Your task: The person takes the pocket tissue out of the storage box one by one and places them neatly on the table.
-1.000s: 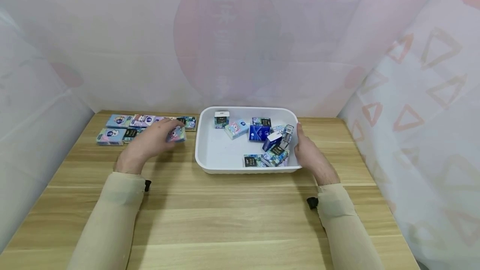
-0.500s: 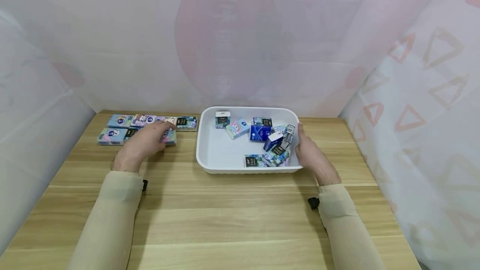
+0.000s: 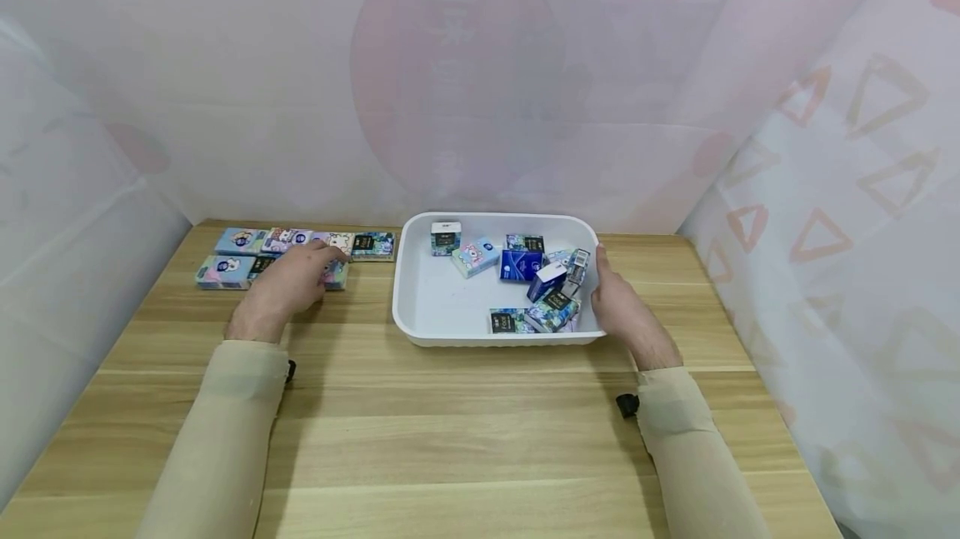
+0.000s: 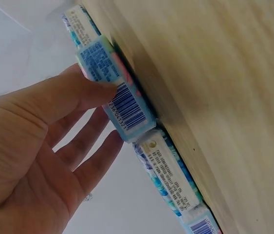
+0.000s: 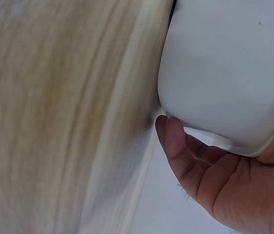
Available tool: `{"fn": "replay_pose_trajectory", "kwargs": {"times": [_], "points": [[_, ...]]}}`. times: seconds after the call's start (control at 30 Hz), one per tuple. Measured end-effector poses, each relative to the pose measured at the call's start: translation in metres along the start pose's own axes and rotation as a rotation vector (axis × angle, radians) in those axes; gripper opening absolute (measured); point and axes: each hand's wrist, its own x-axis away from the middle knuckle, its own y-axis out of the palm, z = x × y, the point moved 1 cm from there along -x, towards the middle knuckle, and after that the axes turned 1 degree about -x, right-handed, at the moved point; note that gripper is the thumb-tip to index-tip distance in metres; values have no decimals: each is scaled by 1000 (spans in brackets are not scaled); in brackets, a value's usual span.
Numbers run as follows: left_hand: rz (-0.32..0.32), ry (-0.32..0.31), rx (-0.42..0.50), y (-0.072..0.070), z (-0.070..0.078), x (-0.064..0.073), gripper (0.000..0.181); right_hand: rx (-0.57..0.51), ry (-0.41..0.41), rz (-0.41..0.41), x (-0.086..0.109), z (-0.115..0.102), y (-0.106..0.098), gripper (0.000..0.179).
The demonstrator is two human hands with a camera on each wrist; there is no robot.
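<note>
Pinching a small, flat, pale blue and pink pack (image 4: 127,109) with the left hand (image 3: 288,279), at nine o'clock from a big white plastic tray (image 3: 450,306) with round corners. Thumb on the side with the stripy code, other fingers behind and a bit spread, open only to the width of the pack. At the three o'clock end of a front row on a light brown wooden table (image 3: 450,439). Next toward nine o'clock, a flat black and flowery pack (image 4: 168,170), then a flat blue cartoon pack (image 3: 225,271). Cannot tell if touching that flowery neighbour or just beside it. Toward twelve o'clock, a back row with a blue pack (image 3: 238,241), a purple and white pack (image 3: 287,240) and, at the three o'clock end, a green, blue and black flowery pack (image 3: 373,246). Gripping the tray at three o'clock with the right hand (image 3: 622,306), thumb up at the rim, fingers bent against the outside wall. Inside the tray, by its clock: at ten, a white-topped flowery box (image 3: 445,239); at two, a shiny dark blue pack (image 3: 517,266); at three, a dark blue box with a white end (image 3: 547,281); at four, a tilted flowery pack with a black label (image 3: 552,311). At twelve o'clock behind everything, a pale cloth sheet with a big pink circle (image 3: 457,64).
</note>
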Motion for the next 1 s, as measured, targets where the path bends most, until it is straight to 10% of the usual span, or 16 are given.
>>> {"fn": "replay_pose_trajectory", "kwargs": {"times": [0.53,1.0], "points": [[28,-13,17,-6,11,1,40,-25,9,-6,-1,1,0,83],[119,71,80,-17,65,-3,50,-20,17,-5,-2,4,2,83]]}}
